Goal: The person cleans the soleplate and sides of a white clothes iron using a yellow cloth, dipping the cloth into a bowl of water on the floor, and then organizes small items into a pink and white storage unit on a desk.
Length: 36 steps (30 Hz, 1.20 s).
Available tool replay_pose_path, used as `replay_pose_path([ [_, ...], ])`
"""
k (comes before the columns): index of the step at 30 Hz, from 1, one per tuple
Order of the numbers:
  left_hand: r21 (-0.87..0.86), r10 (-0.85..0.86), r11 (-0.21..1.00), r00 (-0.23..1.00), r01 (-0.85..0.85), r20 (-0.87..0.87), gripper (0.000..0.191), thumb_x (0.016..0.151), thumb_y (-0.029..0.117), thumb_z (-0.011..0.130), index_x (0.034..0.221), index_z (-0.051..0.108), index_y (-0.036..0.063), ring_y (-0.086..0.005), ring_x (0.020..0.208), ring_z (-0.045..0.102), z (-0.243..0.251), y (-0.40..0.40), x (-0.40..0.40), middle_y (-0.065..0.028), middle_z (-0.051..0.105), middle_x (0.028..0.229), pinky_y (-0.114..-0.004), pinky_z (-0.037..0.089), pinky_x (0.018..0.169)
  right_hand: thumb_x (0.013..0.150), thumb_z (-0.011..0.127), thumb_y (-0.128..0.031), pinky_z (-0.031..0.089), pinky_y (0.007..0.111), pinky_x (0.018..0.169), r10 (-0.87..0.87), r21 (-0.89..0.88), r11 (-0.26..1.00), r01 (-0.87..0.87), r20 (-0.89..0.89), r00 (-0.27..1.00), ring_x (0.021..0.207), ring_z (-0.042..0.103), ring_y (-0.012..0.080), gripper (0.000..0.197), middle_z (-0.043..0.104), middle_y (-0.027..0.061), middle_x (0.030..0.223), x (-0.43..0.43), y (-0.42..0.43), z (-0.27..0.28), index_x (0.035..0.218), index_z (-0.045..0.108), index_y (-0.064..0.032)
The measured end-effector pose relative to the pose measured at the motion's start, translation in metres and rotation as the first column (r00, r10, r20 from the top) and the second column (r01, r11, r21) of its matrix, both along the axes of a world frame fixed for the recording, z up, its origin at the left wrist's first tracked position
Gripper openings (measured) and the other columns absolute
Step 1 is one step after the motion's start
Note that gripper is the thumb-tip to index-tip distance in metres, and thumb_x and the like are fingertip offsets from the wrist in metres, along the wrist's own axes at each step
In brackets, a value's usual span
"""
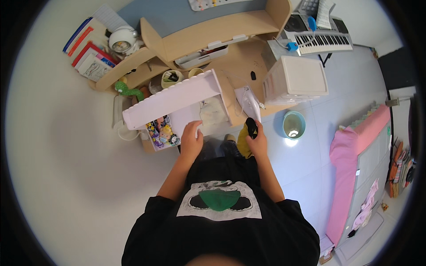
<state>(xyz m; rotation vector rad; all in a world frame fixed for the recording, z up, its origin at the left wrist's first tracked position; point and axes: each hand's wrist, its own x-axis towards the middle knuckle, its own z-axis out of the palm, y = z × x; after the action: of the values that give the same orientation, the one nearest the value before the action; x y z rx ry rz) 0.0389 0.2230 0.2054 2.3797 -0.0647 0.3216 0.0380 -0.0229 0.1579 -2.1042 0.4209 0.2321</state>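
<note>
My right hand (258,142) grips a black oval object (252,127), too small to name. Against that same hand hangs a yellow item (244,143), probably cloth, partly hidden by my fingers. My left hand (192,141) hovers at the front of a lilac shelf unit (176,98) with a scalloped edge, fingers curved and thumb apart, nothing in it. Colourful cartoon-figure items (163,133) fill the unit's left part. Farther right inside it lies a pale crumpled sheet or bag (214,111). A glossy white object (250,104) with a beaded chain rests beside the unit.
The wooden desk (233,63) carries a white plastic drawer box (306,76), pen cup (171,78), green toy (128,91) and white lamp (122,40). A light-blue bucket (294,125) stands on the floor. Beyond are a keyboard (324,43) and a pink-edged bed (346,179).
</note>
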Motion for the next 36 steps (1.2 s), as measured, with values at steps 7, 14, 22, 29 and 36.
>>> replay_pose_path([
  [7,-0.013,-0.078,0.997,0.974,0.077,-0.212,0.022,0.079,0.0,0.053,0.1,0.058,0.0017,-0.0299,0.094,0.058,-0.026,-0.02,0.021,-0.0147,0.06,0.098,-0.035,0.045,0.084,0.075,0.062,-0.017,0.048,0.04,0.077,0.109,-0.097,0.99,-0.097,0.126,0.986,0.096,0.058,0.0332,0.051,0.057,0.0104,0.116,-0.005,-0.016,-0.016,0.124,0.049,-0.017],
  [14,-0.08,-0.09,0.995,0.916,0.064,-0.39,0.024,0.078,0.004,0.056,0.102,0.057,0.0019,-0.0339,0.099,0.054,-0.05,-0.039,-0.003,-0.0167,0.059,0.101,-0.038,0.043,0.088,0.077,0.058,-0.011,0.048,0.041,0.079,0.315,-0.132,0.943,-0.304,0.074,0.946,0.097,0.058,0.0315,0.049,0.053,0.0075,0.121,0.044,0.014,-0.031,0.124,0.048,-0.0142],
  [22,-0.06,0.005,0.998,0.932,-0.029,-0.362,0.025,0.077,0.005,0.057,0.102,0.056,0.0018,-0.034,0.099,0.054,-0.058,-0.025,-0.023,-0.0165,0.058,0.101,-0.038,0.043,0.087,0.07,0.056,-0.01,0.044,0.041,0.089,0.462,0.064,0.886,-0.46,-0.008,0.887,0.106,0.052,0.041,0.064,0.047,0.0244,0.125,0.119,0.046,-0.127,0.131,0.039,-0.0051],
  [29,-0.006,0.226,0.971,0.921,-0.24,-0.316,0.026,0.077,0.003,0.056,0.102,0.057,0.0011,-0.0329,0.098,0.055,-0.074,0.018,-0.048,-0.0169,0.057,0.103,-0.038,0.043,0.087,0.077,0.055,-0.012,0.042,0.038,0.09,0.296,0.117,0.945,-0.306,0.095,0.95,0.108,0.052,0.0391,0.055,0.05,0.0267,0.122,0.125,0.064,-0.14,0.13,0.042,-0.0046],
  [36,0.153,0.585,0.809,0.803,-0.568,-0.114,0.033,0.071,0.002,0.055,0.104,0.054,-0.002,-0.0367,0.103,0.051,-0.105,0.11,-0.083,-0.0214,0.055,0.104,-0.042,0.04,0.091,0.079,0.053,-0.002,0.048,0.041,0.074,0.247,-0.272,0.957,-0.103,0.572,0.782,0.084,0.06,0.0339,0.023,0.061,0.0166,0.091,0.053,0.087,-0.045,0.102,0.056,-0.0037],
])
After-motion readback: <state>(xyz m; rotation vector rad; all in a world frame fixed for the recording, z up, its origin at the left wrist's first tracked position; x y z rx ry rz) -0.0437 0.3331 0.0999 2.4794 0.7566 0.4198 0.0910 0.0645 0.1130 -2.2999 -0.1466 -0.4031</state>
